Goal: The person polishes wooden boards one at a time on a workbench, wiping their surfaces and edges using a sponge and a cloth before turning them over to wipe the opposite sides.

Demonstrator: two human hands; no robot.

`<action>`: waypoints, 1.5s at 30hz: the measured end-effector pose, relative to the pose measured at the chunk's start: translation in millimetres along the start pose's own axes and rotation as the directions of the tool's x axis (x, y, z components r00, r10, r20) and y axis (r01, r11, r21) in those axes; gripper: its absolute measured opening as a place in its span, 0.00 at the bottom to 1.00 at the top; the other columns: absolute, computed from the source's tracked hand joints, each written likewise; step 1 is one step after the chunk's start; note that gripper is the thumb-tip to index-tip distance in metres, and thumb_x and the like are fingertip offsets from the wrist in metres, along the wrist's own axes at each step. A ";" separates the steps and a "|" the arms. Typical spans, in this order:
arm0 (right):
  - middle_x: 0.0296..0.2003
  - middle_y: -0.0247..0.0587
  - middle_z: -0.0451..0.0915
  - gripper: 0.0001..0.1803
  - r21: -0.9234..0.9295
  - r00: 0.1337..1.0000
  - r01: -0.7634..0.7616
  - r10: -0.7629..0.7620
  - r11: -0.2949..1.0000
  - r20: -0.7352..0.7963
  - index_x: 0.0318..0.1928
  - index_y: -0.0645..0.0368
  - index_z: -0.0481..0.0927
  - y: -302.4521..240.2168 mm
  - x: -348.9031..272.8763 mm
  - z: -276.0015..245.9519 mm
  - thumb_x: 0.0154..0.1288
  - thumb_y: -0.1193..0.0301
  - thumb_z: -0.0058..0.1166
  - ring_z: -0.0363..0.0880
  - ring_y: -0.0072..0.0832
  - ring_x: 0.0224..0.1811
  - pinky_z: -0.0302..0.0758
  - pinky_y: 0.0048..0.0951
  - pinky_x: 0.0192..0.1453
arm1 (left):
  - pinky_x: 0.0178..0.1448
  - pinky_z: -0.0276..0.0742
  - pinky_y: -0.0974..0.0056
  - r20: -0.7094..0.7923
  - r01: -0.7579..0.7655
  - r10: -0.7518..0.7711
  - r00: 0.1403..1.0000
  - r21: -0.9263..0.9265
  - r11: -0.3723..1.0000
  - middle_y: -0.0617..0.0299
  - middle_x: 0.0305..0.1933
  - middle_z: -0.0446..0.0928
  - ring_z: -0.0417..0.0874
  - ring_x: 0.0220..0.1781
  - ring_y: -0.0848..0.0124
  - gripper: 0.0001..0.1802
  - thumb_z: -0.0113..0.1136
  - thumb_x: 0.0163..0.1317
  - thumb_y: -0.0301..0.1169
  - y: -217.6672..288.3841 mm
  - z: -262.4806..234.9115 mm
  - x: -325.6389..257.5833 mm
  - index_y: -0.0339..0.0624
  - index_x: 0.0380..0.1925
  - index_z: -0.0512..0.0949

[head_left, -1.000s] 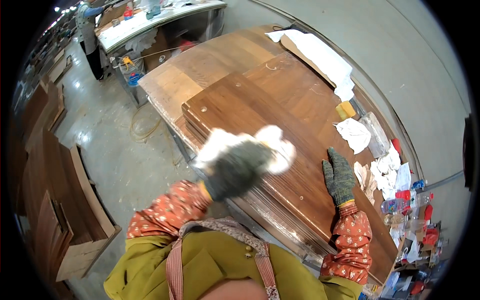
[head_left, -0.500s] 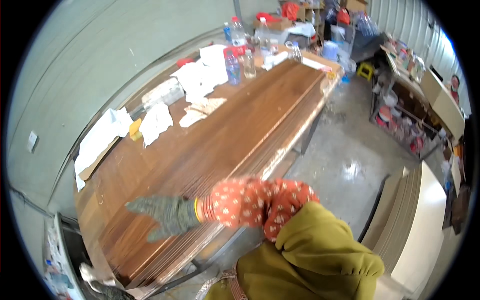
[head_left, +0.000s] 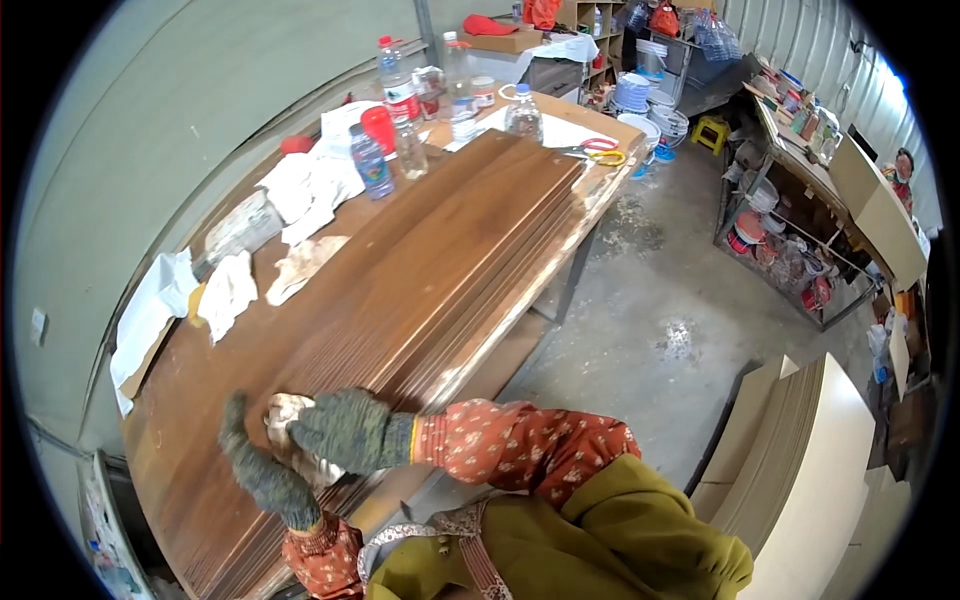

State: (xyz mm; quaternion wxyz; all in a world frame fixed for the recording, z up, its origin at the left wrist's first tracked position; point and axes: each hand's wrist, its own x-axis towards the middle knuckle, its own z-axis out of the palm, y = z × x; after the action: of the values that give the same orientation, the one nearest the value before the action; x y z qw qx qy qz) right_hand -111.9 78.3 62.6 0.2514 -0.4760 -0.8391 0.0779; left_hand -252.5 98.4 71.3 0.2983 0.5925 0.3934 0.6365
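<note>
My gloved hands meet over the near left end of a stack of brown wood panels (head_left: 440,240). A crumpled whitish cloth (head_left: 288,410) is between them. My left hand (head_left: 262,465), in a dark grey-green knit glove, is closed on the cloth's left side, with one finger stretched away along the panel. My right hand (head_left: 355,430), in a matching glove with a yellow cuff, comes in from the right and is closed on the cloth. Its fingertips are partly hidden against the cloth. Grooves run along the panel edge beside the hands.
White rags (head_left: 228,295), clear bottles (head_left: 372,165) and a red cup (head_left: 378,128) line the table's wall side. Scissors (head_left: 600,150) lie at the far end. Pale boards (head_left: 790,450) lean in a stack at the right. A cluttered workbench (head_left: 800,165) stands across the floor.
My left hand has come up from the lower left corner with the whitish cloth. My right hand, earlier spread over the panel, has closed on the cloth. The view has shifted.
</note>
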 end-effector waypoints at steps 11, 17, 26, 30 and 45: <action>0.49 0.45 0.75 0.26 -0.337 0.908 -0.094 -0.058 0.937 -0.415 0.56 0.61 0.69 233.0 -128.7 -101.8 0.56 0.66 0.48 0.76 0.37 0.46 0.72 0.40 0.49 | 0.66 0.61 0.60 0.163 -0.094 -0.071 0.984 0.819 0.566 0.51 0.59 0.70 0.70 0.60 0.61 0.20 0.53 0.64 0.29 -34.9 -8.6 -13.5 0.33 0.55 0.70; 0.46 0.41 0.77 0.19 -0.507 0.864 -0.494 0.331 0.706 -0.380 0.54 0.59 0.70 349.4 -194.9 -181.7 0.63 0.70 0.45 0.76 0.34 0.45 0.72 0.37 0.50 | 0.67 0.59 0.61 0.186 -0.122 -0.066 0.980 0.834 0.538 0.51 0.59 0.70 0.68 0.62 0.62 0.20 0.53 0.64 0.29 -33.8 -6.3 -14.7 0.33 0.54 0.70; 0.43 0.46 0.79 0.15 -0.099 0.392 -0.846 0.485 0.524 -0.781 0.48 0.55 0.79 459.9 -279.3 -230.7 0.65 0.64 0.46 0.77 0.38 0.46 0.71 0.35 0.53 | 0.57 0.74 0.64 -0.296 0.213 -0.077 0.952 0.465 0.859 0.49 0.49 0.75 0.76 0.51 0.64 0.18 0.49 0.67 0.33 -73.8 -38.7 -26.8 0.28 0.50 0.71; 0.40 0.44 0.81 0.12 -0.171 0.512 -0.718 0.345 0.675 -0.787 0.45 0.55 0.81 448.7 -262.1 -274.9 0.64 0.67 0.50 0.79 0.36 0.43 0.73 0.34 0.49 | 0.55 0.77 0.64 -0.440 0.320 -0.131 0.889 0.391 0.863 0.47 0.49 0.74 0.77 0.50 0.63 0.20 0.50 0.67 0.34 -77.5 -38.9 -26.4 0.26 0.50 0.69; 0.53 0.41 0.75 0.22 -0.543 0.853 0.018 -0.296 0.840 -0.430 0.55 0.57 0.74 548.0 -136.8 -285.9 0.59 0.66 0.51 0.76 0.33 0.51 0.70 0.34 0.56 | 0.56 0.70 0.61 -0.111 0.068 0.031 0.993 0.783 0.618 0.53 0.47 0.77 0.76 0.49 0.61 0.12 0.53 0.64 0.29 -23.2 276.7 -44.5 0.36 0.45 0.77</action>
State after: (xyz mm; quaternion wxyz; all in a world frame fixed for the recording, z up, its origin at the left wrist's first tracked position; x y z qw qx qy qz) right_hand 503.7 225.6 58.4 0.3263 -0.4564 -0.7721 -0.2986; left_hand 24.5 113.4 25.1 -0.0071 0.6218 0.6545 0.4300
